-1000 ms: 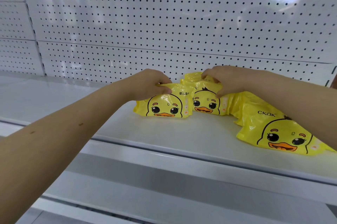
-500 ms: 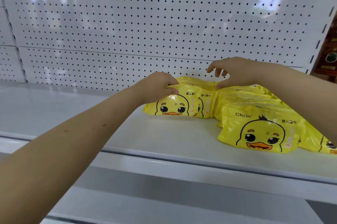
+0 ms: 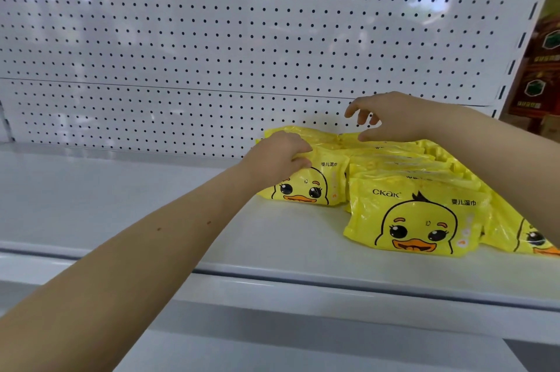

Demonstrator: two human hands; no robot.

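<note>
Right hand (image 3: 394, 117) has let go and now hovers loose-fingered above the rear packs (image 3: 391, 156), left hand (image 3: 278, 153) still grips the top edge of the duck wet-wipe pack (image 3: 306, 187) upright on the shelf (image 3: 151, 205), so the row is likely being squared up

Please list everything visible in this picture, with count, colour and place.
held duck wipes pack: 1, yellow, shelf, leftmost
front duck wipes pack: 1, yellow, nearest the shelf edge
other duck wipes packs: several overlapping, count unclear, yellow, behind and right of it
shelf: 1, white, under the packs
pegboard back wall: 1, white, behind the shelf
lower shelf: 1, white, below
boxes: count unclear, dark red-brown, far right
left hand: 1, gripping the held pack's top
right hand: 1, fingers loosely curled, above the rear packs
</note>
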